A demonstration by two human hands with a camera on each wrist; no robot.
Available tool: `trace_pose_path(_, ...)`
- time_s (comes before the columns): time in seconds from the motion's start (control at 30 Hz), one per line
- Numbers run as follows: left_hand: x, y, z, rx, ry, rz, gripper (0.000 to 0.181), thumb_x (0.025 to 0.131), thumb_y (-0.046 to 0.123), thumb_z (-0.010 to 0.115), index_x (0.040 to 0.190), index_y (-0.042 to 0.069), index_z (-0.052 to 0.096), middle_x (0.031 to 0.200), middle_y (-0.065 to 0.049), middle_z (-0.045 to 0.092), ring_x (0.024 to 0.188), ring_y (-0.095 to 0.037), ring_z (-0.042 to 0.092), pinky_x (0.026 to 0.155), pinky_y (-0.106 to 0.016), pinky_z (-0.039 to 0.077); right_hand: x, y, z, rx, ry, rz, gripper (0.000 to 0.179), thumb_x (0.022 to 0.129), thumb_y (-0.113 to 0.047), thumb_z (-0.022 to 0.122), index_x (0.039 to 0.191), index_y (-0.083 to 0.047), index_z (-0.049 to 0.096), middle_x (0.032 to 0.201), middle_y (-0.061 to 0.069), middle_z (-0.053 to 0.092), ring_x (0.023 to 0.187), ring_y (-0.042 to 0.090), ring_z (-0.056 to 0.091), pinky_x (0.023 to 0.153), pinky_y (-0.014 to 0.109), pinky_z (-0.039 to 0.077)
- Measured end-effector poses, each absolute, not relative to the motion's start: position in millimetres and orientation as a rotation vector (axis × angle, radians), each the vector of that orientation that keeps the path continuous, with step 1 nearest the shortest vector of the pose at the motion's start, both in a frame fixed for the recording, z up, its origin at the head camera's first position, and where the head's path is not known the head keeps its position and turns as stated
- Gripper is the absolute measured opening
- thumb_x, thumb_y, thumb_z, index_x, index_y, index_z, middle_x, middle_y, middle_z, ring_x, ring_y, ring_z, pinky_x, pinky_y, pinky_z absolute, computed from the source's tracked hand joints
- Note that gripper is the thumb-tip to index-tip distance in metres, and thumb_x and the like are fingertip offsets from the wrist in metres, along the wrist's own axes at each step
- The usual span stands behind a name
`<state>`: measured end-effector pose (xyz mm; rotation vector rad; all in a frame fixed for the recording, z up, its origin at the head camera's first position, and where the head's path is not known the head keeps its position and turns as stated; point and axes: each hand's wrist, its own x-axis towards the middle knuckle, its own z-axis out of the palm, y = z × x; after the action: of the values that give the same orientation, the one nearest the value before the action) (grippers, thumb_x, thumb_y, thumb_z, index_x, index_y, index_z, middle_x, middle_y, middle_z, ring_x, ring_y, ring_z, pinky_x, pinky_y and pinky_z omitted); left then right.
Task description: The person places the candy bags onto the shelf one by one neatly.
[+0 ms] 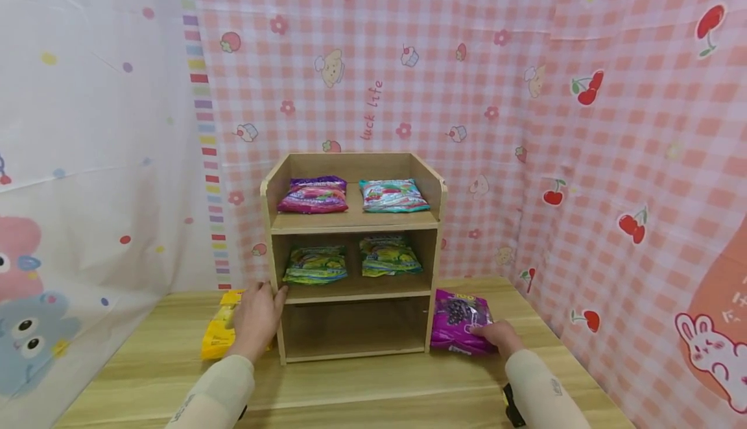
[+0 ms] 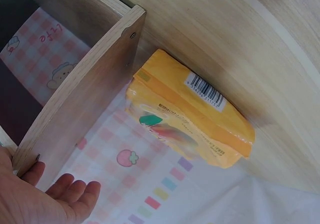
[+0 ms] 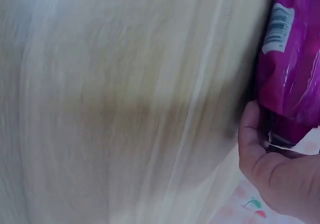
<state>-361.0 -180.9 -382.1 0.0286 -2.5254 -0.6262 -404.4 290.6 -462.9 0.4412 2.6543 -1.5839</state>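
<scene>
In the head view, my left hand (image 1: 257, 315) is at the left side panel of a small wooden shelf (image 1: 356, 227), its fingertips right at the panel's front edge. In the left wrist view, its loosely bent fingers (image 2: 75, 196) stand beside that panel. A yellow bag with a fruit picture (image 2: 187, 111) stands on the table just beyond this hand, partly hidden by it in the head view. My right hand (image 1: 500, 337) pinches the right end of a purple bag with a grape picture (image 1: 461, 319), beside the shelf's right side. The right wrist view shows fingers at the purple bag's end (image 3: 290, 83).
On the top tier lie a pink-purple bag (image 1: 315, 196) and a light teal bag (image 1: 393, 196). Two green-yellow bags, one left (image 1: 316, 265) and one right (image 1: 390, 256), lie on the middle tier. Patterned cloth (image 1: 373, 59) hangs around the wooden table (image 1: 373, 393).
</scene>
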Motion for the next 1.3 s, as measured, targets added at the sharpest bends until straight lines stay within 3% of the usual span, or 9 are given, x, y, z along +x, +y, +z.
trace_pose_path(0.17,-361,-181,-382,0.028,-2.532,-0.625,0.039,0.102,0.032,0.054,0.087,-0.003,0.061,0.111,-0.026,0.057,0.097,-0.044,0.056,0.077,-0.061,0.047,-406,296,-459,0.571,2.391,-1.734,0.064,0.091,-0.015,0.070,0.127,0.025,0.036,0.098,0.025,0.059,0.079,0.025,0.062,0.073,0.037,0.058)
trace_pose_path(0.37,-359,-180,-386,0.029,-2.531,-0.620,0.038,0.102,0.032,0.055,0.085,-0.002,0.061,0.106,-0.024,0.057,0.092,-0.041,0.056,0.074,-0.059,0.048,-402,296,-453,0.569,2.334,-1.736,0.058,0.093,-0.014,0.065,0.127,0.025,0.036,0.094,0.022,0.061,0.080,0.025,0.061,0.073,0.034,0.054)
trace_pose_path(0.53,-358,-180,-388,0.046,-2.540,-0.620,0.038,0.102,0.032,0.055,0.085,-0.002,0.060,0.107,-0.024,0.056,0.093,-0.042,0.056,0.074,-0.059,0.048,-400,300,-455,0.489,2.249,-1.872,0.032,0.093,-0.001,0.057,0.113,0.021,0.045,0.081,0.013,0.063,0.072,0.019,0.062,0.074,0.035,0.055)
trace_pose_path(0.67,-357,-180,-389,0.043,-2.538,-0.617,0.038,0.102,0.031,0.055,0.084,-0.002,0.060,0.106,-0.024,0.057,0.093,-0.042,0.056,0.074,-0.059,0.048,-399,300,-455,0.400,2.127,-1.994,0.025,0.091,0.007,0.049,0.111,0.022,0.044,0.080,0.011,0.063,0.072,0.019,0.063,0.079,0.039,0.057)
trace_pose_path(0.8,-358,-180,-388,0.032,-2.531,-0.609,0.038,0.102,0.031,0.055,0.083,-0.002,0.060,0.105,-0.023,0.057,0.092,-0.042,0.056,0.074,-0.059,0.048,-400,298,-454,0.408,2.071,-2.016,0.035,0.093,0.004,0.047,0.119,0.025,0.038,0.085,0.014,0.062,0.075,0.020,0.063,0.080,0.037,0.057)
trace_pose_path(1.07,-360,-180,-384,0.025,-2.532,-0.606,0.038,0.102,0.031,0.055,0.086,-0.003,0.061,0.106,-0.024,0.056,0.093,-0.041,0.056,0.076,-0.059,0.048,-399,296,-451,0.534,2.116,-1.921,0.076,0.094,-0.021,0.067,0.133,0.028,0.024,0.088,0.018,0.064,0.075,0.020,0.063,0.073,0.029,0.056)
trace_pose_path(1.3,-360,-181,-382,0.019,-2.520,-0.613,0.038,0.102,0.031,0.055,0.078,0.001,0.057,0.104,-0.023,0.056,0.090,-0.040,0.056,0.072,-0.057,0.048,-399,299,-453,0.564,2.078,-1.911,0.076,0.091,-0.019,0.072,0.134,0.025,0.027,0.092,0.021,0.066,0.077,0.022,0.066,0.076,0.032,0.057)
